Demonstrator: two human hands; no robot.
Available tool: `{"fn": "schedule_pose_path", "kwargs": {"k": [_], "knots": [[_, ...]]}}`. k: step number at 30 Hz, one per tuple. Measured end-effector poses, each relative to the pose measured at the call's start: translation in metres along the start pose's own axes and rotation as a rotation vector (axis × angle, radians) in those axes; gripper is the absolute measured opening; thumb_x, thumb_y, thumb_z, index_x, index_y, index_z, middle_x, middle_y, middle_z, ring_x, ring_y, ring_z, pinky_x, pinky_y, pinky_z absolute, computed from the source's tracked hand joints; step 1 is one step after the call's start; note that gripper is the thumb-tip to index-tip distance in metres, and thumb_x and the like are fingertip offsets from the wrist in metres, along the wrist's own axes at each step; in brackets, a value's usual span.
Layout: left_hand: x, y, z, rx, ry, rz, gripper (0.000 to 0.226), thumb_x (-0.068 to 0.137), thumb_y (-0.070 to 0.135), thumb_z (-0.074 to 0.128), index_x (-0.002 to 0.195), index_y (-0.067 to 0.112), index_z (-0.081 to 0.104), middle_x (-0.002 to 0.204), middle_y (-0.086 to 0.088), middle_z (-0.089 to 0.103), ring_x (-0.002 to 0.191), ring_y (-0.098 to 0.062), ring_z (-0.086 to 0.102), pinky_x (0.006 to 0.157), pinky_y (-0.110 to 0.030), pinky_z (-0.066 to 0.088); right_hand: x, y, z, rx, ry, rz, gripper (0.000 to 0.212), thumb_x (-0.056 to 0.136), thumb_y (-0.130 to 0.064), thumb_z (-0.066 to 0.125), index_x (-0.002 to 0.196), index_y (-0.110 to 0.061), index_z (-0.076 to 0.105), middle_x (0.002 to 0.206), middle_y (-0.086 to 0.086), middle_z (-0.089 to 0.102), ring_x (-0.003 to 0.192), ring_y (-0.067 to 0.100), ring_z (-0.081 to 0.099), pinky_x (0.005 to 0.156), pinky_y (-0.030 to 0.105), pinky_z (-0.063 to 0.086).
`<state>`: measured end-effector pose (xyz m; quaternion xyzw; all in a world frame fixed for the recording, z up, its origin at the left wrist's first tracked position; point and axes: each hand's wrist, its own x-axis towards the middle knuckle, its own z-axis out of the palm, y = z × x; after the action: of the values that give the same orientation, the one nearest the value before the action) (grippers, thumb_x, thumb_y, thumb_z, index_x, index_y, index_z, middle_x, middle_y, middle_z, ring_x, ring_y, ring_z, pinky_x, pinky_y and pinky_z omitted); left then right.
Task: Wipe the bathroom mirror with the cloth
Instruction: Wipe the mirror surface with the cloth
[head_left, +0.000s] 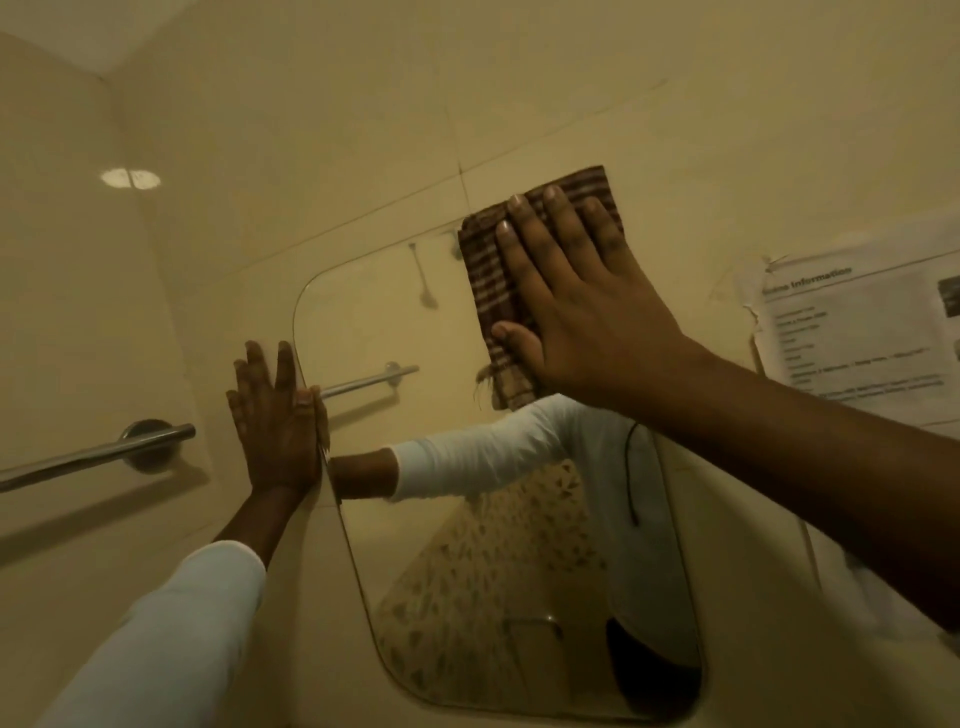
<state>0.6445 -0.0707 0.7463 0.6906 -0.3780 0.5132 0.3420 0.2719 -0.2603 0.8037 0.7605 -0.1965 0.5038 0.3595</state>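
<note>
A frameless mirror (395, 519) with rounded corners hangs on the cream tiled wall. A brown striped cloth (491, 270) is pressed flat against its top edge, partly over the wall above. My right hand (576, 301) lies spread on the cloth, fingers pointing up, thumb on the cloth's lower part. My left hand (278, 426) rests flat on the wall at the mirror's left edge, fingers apart, holding nothing. The glass reflects my white sleeve and patterned clothing.
A steel towel bar (104, 452) sticks out from the left wall, and its reflection shows in the mirror. A printed paper notice (857, 332) is stuck to the wall right of the mirror. Cream tiles surround everything.
</note>
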Motion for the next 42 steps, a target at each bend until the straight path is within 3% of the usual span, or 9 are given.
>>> {"fn": "schedule_pose_path", "kwargs": {"k": [9, 22, 27, 31, 35, 42], "knots": [[0.002, -0.005, 0.006, 0.021, 0.013, -0.002, 0.065, 0.114, 0.042, 0.026, 0.172, 0.037, -0.004, 0.181, 0.002, -0.015, 0.168, -0.024, -0.012, 0.135, -0.05, -0.006, 0.055, -0.038, -0.001, 0.008, 0.024, -0.09, 0.089, 0.108, -0.066, 0.015, 0.171, -0.005, 0.005, 0.179, 0.02, 0.003, 0.166, 0.04, -0.001, 0.134, 0.055, -0.006], [-0.001, 0.008, -0.002, 0.033, -0.002, -0.037, 0.066, 0.114, 0.043, 0.027, 0.172, 0.033, -0.003, 0.181, -0.006, -0.011, 0.167, -0.027, -0.011, 0.135, -0.056, -0.003, 0.095, -0.132, 0.011, 0.039, -0.044, -0.221, 0.086, 0.109, -0.063, 0.016, 0.171, -0.007, -0.003, 0.179, 0.02, -0.006, 0.166, 0.04, -0.007, 0.134, 0.056, -0.004], [-0.001, 0.013, -0.008, -0.016, -0.017, -0.037, 0.065, 0.112, 0.058, 0.014, 0.171, 0.038, -0.004, 0.181, -0.005, -0.01, 0.168, -0.028, -0.011, 0.134, -0.059, -0.002, 0.091, -0.146, 0.018, 0.033, -0.057, -0.268, 0.084, 0.11, -0.063, 0.015, 0.171, -0.009, -0.003, 0.179, 0.017, -0.006, 0.166, 0.038, -0.009, 0.134, 0.055, -0.003], [0.001, 0.019, -0.01, -0.068, -0.034, -0.055, 0.079, 0.106, 0.074, 0.009, 0.173, 0.032, 0.004, 0.182, -0.004, -0.008, 0.168, -0.028, -0.009, 0.135, -0.057, -0.003, 0.068, -0.167, 0.028, 0.037, -0.077, -0.329, 0.084, 0.109, -0.063, 0.015, 0.172, -0.009, -0.001, 0.18, 0.015, -0.005, 0.166, 0.037, -0.009, 0.134, 0.055, -0.005], [0.001, 0.014, -0.008, -0.024, -0.015, -0.039, 0.073, 0.109, 0.061, 0.024, 0.173, 0.029, 0.008, 0.181, -0.01, -0.001, 0.168, -0.033, -0.003, 0.134, -0.062, 0.001, 0.028, -0.199, 0.042, 0.06, -0.103, -0.31, 0.085, 0.11, -0.06, 0.016, 0.17, -0.003, -0.003, 0.178, 0.022, -0.007, 0.165, 0.04, -0.009, 0.134, 0.055, -0.008], [0.003, 0.012, -0.003, 0.033, 0.011, -0.049, 0.064, 0.114, 0.045, 0.025, 0.173, 0.027, 0.007, 0.181, -0.012, -0.002, 0.168, -0.035, -0.002, 0.133, -0.06, 0.0, -0.036, -0.232, 0.064, 0.079, -0.085, -0.325, 0.085, 0.111, -0.056, 0.018, 0.168, 0.002, -0.003, 0.177, 0.026, -0.005, 0.165, 0.042, -0.006, 0.128, 0.057, -0.015]]}}
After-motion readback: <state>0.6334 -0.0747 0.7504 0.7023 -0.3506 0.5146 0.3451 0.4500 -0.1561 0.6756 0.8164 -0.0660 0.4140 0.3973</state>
